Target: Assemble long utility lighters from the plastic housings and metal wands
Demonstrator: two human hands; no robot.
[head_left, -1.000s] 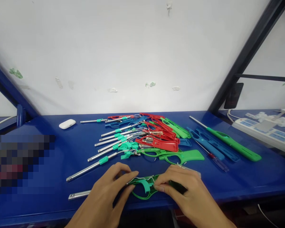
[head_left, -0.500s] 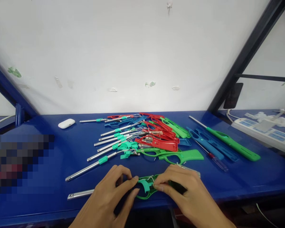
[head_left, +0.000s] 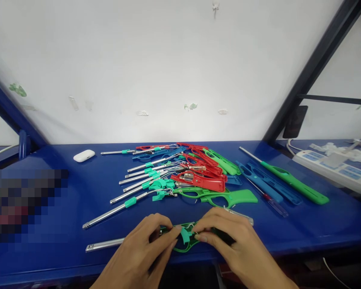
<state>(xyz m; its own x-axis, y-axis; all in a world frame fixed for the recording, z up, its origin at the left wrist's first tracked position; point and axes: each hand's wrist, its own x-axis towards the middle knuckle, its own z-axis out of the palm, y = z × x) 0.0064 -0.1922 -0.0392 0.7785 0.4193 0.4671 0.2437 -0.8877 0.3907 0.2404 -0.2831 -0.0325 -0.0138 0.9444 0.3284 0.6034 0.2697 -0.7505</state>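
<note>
At the table's front edge lies a green lighter half-shell (head_left: 183, 249), its metal tube (head_left: 104, 244) pointing left. A curved teal trigger (head_left: 185, 235) sits in the shell's loop, tilted. My left hand (head_left: 147, 241) is closed, thumb and forefinger pinched at the trigger's left edge. On the other side my right hand (head_left: 228, 230) pinches at the trigger's right end, beside a thin white wire; what its fingertips hold is too small to make out. The shell's right part is hidden under my right hand.
Behind my hands lies a pile of opened lighters with red shells (head_left: 198, 182), green shells (head_left: 243, 196) and metal tubes (head_left: 108, 214). Rightward are a screwdriver (head_left: 275, 204), blue shells (head_left: 264, 186), a whole green lighter (head_left: 301, 186) and a power strip (head_left: 333, 168). A white case (head_left: 84, 155) stands back left.
My left hand has shifted slightly right, and its thumb and forefinger have closed together at the trigger. My right hand has hardly moved.
</note>
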